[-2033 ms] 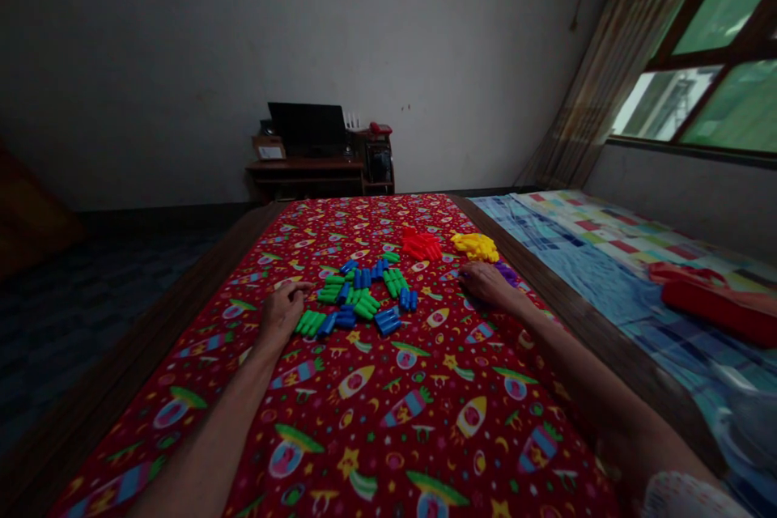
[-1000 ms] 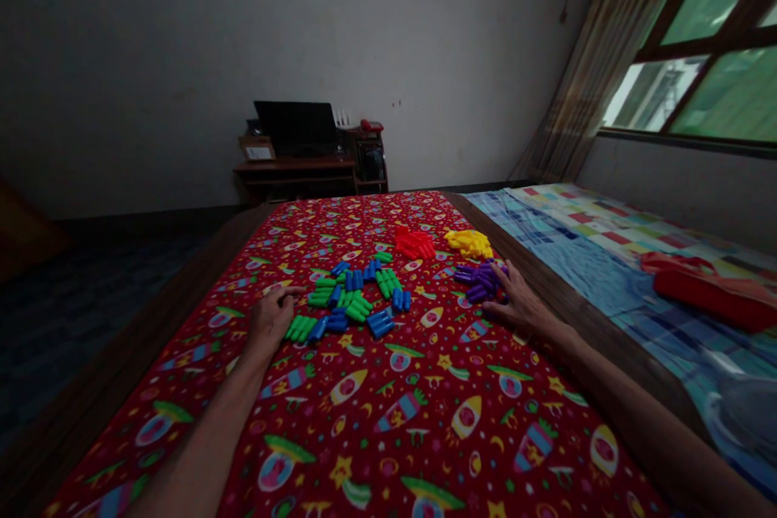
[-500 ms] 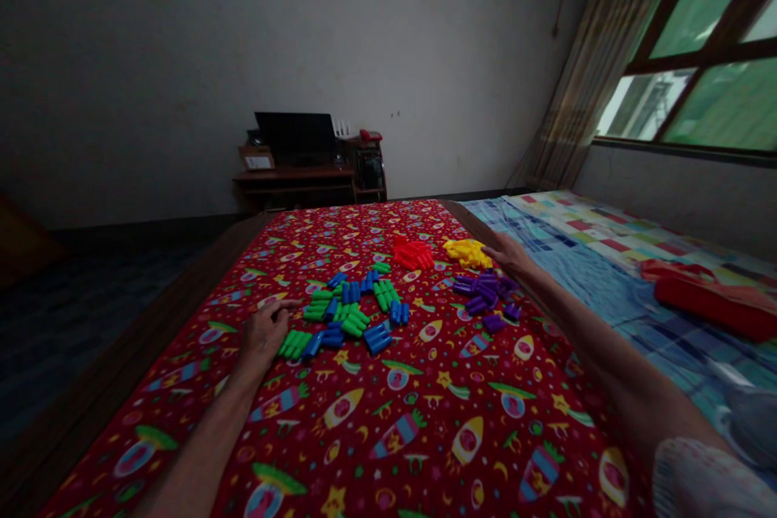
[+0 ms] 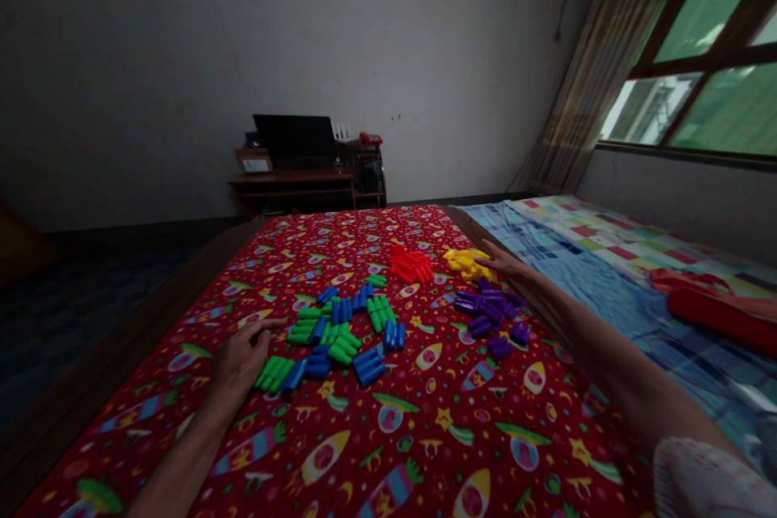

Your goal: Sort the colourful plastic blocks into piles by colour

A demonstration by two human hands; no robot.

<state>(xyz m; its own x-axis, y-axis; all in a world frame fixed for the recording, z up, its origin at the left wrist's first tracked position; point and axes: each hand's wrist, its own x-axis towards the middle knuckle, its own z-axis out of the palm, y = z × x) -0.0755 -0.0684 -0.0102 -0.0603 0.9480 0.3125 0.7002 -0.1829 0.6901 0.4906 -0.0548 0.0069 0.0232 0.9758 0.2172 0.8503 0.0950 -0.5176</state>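
My left hand [image 4: 241,354] rests on the red cloth at the left edge of a spread of green plastic blocks [image 4: 275,374] and blue plastic blocks [image 4: 368,367]. Its index finger reaches toward them and no block shows in it. On the other side my right hand [image 4: 505,262] lies against the right side of a heap of yellow plastic blocks [image 4: 464,264], fingers spread. Just left of that heap are red plastic blocks [image 4: 411,265], and purple plastic blocks [image 4: 489,309] lie nearer to me. The blocks look like short joined tubes.
The cloth with rockets and stars [image 4: 388,453] covers a long table with brown edges. To the right is a bed with a checked sheet [image 4: 546,235] and a red object [image 4: 716,312] on it. A desk with a monitor [image 4: 295,139] stands by the far wall.
The view has shifted slightly, so the nearer blocks sit lower in the picture. Both hands stay beside the same heaps. The right hand's fingers look a little more spread.
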